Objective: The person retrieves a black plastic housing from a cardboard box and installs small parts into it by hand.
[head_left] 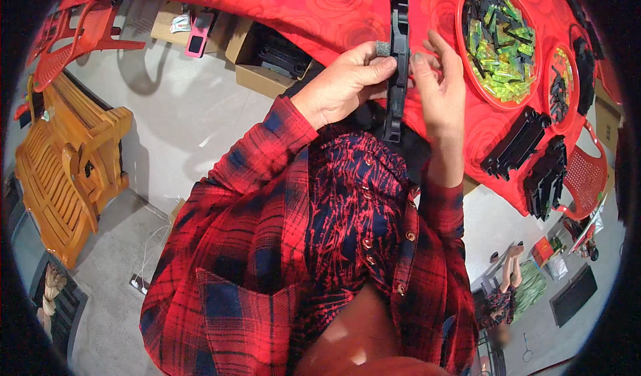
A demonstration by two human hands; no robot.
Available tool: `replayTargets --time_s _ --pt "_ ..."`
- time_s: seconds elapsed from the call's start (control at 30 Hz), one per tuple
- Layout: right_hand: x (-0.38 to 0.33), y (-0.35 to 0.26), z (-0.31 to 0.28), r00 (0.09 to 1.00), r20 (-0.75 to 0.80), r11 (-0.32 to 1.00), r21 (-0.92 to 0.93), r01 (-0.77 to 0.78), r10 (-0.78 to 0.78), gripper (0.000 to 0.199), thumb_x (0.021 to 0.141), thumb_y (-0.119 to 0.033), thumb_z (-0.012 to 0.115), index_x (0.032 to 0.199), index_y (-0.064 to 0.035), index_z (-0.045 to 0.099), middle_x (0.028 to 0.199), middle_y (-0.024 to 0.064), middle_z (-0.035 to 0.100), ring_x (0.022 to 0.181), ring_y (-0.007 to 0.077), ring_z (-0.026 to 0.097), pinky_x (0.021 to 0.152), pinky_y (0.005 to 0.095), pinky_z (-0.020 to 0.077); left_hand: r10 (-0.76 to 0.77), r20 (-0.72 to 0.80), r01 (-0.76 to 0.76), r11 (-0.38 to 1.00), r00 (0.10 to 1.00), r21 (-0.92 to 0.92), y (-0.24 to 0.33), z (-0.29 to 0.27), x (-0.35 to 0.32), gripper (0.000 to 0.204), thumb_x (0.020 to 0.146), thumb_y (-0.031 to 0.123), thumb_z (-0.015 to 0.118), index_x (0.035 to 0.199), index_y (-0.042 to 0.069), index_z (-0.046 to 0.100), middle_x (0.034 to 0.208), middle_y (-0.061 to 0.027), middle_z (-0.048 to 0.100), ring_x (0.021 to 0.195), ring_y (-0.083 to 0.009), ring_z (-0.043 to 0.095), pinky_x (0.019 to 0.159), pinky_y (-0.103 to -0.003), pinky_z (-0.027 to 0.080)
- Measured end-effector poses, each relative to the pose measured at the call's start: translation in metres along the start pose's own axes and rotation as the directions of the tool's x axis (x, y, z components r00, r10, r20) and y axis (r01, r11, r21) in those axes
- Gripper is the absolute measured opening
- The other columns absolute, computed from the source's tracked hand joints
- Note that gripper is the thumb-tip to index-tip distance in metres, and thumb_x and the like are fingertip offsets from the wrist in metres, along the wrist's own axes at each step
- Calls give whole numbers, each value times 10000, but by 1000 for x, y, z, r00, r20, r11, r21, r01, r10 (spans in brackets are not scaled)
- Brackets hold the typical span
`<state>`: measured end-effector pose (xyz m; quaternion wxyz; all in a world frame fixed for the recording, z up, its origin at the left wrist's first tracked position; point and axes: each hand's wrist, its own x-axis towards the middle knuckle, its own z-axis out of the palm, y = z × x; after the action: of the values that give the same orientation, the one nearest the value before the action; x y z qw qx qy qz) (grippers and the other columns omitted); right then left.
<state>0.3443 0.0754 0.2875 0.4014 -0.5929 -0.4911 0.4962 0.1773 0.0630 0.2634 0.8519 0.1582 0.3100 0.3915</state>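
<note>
My left hand [337,86] grips a long, narrow black plastic strip [399,32] with ridges and notches, its thumb pressed on the strip's side. The strip stands lengthwise away from me, over the table's near edge. A grey wrap or pad shows at the left fingertip; which of the two I cannot tell. Just right of the strip is my right hand [442,92], thumb and fingers apart, with nothing visible in it. Right of that hand, a red round basket [463,42] holds many yellow-green clear pieces and small black pieces.
A red rose-patterned cloth [300,2] covers the table. Stacked black strips [515,142] lie at its right edge, near a smaller red basket [553,119]. Below left are a cardboard box [257,76] of black parts and a wooden bench [63,169]. Another person [504,302] is at lower right.
</note>
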Motion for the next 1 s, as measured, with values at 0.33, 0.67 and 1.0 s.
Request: replayTargets --time_s 0.33,0.67,1.0 --pt "-8 9 20 993 -63 936 -345 71 -99 303 869 -117 673 1120 34 598 965 157 629 813 229 639 714 350 531 174 -51 -169 982 983 89 -10 -4 5 305 980 179 603 1261 91 521 1170 -19 608 1102 -154 583 968 -333 472" --pt "-7 10 23 994 -75 919 -392 46 -82 190 869 -94 649 1008 27 605 907 165 620 807 284 624 721 399 500 224 -108 -206 965 968 160 -12 -1 6 299 980 174 605 1251 74 528 1156 -15 606 1093 -136 563 977 -309 449" --pt "-15 6 21 922 -38 820 -472 322 -384 330 873 -151 680 1146 2 576 1055 177 591 978 327 583 805 423 470 134 -143 -120 987 981 105 5 -3 13 261 992 234 589 1209 91 558 1111 3 617 1003 -128 597 862 -304 497"
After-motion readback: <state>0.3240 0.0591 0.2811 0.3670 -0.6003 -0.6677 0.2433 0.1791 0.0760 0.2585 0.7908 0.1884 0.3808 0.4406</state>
